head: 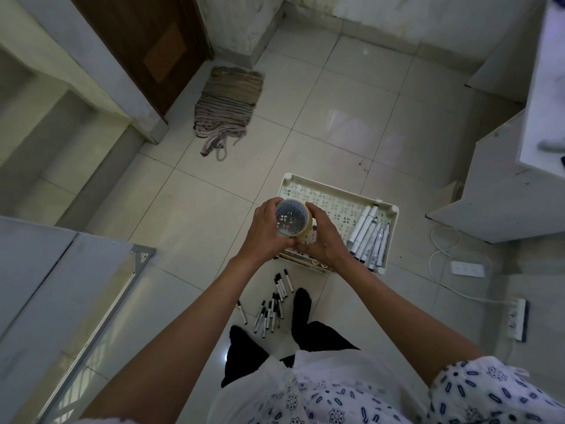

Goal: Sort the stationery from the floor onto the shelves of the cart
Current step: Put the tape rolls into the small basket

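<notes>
A roll of clear tape (293, 221) is gripped between the left hand (265, 230) and right hand (325, 240), fingers curled round it, above the cart (336, 191); markers (272, 304) lie beside the cart.

A: Glossy tape roll (293, 221), clear film shining between the fingers (269, 209).
B: Under the fingers, the cart (333, 194) shelf's matt perforated plastic.
A: Below them, polished floor tiles (189, 215); far beyond the fingertips, a rough woven cloth mat (227, 102).
</notes>
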### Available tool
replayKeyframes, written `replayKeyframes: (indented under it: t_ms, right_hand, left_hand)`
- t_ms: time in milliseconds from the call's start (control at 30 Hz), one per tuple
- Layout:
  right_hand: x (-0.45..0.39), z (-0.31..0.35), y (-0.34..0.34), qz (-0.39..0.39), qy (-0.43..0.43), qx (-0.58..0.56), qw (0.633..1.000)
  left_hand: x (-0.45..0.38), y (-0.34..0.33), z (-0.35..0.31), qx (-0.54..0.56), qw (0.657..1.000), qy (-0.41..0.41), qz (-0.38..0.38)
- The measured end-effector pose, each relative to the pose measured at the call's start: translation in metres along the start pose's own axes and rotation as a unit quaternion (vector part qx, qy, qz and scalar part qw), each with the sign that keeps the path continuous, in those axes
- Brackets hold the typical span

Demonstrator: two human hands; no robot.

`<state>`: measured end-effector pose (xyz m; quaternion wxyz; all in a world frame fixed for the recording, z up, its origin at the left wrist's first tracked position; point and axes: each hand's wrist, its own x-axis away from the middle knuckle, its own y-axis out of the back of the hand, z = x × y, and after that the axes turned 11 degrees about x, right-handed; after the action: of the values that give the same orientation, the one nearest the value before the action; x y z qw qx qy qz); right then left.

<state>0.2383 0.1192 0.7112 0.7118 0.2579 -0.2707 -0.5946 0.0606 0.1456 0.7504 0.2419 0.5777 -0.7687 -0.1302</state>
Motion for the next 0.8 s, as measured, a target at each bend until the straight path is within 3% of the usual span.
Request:
replayKeyframes:
  t_ms: [800]
  right_hand:
    - [-0.0034,0.0017,0.0071,0.06,-0.063,-0.028,0.996]
  left_hand:
    - [-0.0034,0.0031,0.0009,-0.029,0.999,-0.008,0.013]
